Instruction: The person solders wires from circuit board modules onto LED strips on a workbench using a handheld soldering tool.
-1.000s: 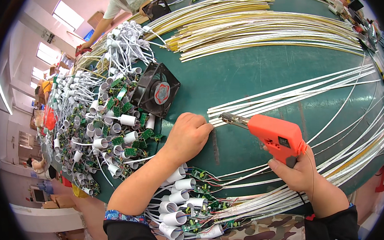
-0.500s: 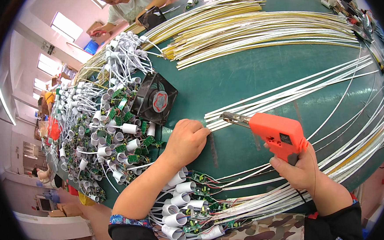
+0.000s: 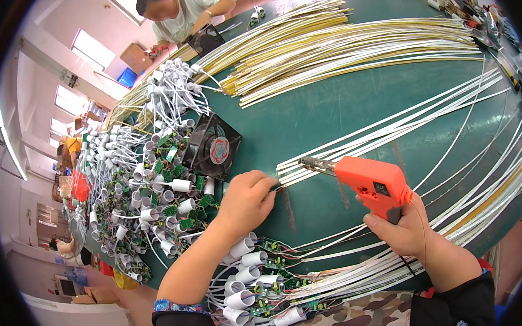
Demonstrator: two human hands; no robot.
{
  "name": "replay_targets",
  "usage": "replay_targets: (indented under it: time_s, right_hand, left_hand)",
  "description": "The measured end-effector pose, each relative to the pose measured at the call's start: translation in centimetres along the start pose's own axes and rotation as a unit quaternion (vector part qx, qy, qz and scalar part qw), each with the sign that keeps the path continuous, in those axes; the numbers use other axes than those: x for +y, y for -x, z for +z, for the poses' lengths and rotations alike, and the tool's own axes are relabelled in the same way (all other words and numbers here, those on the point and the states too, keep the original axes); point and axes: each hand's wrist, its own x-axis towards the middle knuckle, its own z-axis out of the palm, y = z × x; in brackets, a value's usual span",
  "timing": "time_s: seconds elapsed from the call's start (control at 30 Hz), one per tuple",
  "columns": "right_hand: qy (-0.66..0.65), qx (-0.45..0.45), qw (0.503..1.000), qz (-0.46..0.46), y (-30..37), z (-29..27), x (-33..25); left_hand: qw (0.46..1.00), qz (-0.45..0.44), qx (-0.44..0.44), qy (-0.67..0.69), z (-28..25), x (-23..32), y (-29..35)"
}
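My right hand (image 3: pixel 399 229) grips an orange-red soldering gun (image 3: pixel 371 183) with a dark trigger area. Its metal tip (image 3: pixel 316 164) points left, over the near ends of several thin white LED strips (image 3: pixel 355 147) laid side by side on the green table. My left hand (image 3: pixel 247 203) is closed in a pinch at the left ends of these strips. A thin reddish sliver shows at its fingertips, but what they hold is mostly hidden. Below my left forearm lie white lamp-holder cups (image 3: pixel 241 300) with green circuit boards (image 3: pixel 276 259), wired to more white strips (image 3: pixel 364 279).
A black square fan (image 3: pixel 213 147) stands just beyond my left hand. Left of it is a heap of white cups, cables and boards (image 3: pixel 150 214). Bundles of white and yellow strips (image 3: pixel 350 56) lie across the far side. Another person (image 3: pixel 183 15) works at the far left.
My view has shifted slightly. The soldering gun sits a little farther left, its tip still over the strips. My left fingers have pulled slightly off the nearest strip end.
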Motion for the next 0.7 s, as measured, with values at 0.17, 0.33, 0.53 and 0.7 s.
replay_targets:
  time_s: [0.17,0.33,0.53,0.7]
  right_hand:
    - [0.003,-0.001,1.000,0.010,0.2,-0.1,-0.2]
    - [0.006,0.016,0.999,-0.050,0.2,0.3,0.2]
    - [-0.009,0.026,0.999,-0.030,0.5,-0.4,-0.2]
    - [-0.133,0.124,0.981,-0.074,0.4,-0.4,-1.0]
  left_hand:
    - [0.994,-0.048,-0.051,-0.079,-1.4,-0.9,2.8]
    - [0.986,-0.141,-0.081,0.035,-1.2,-1.2,3.1]
    - [0.952,-0.203,-0.113,0.199,-4.7,0.7,1.7]
    - [0.967,-0.093,-0.148,0.185,-10.7,4.3,1.3]
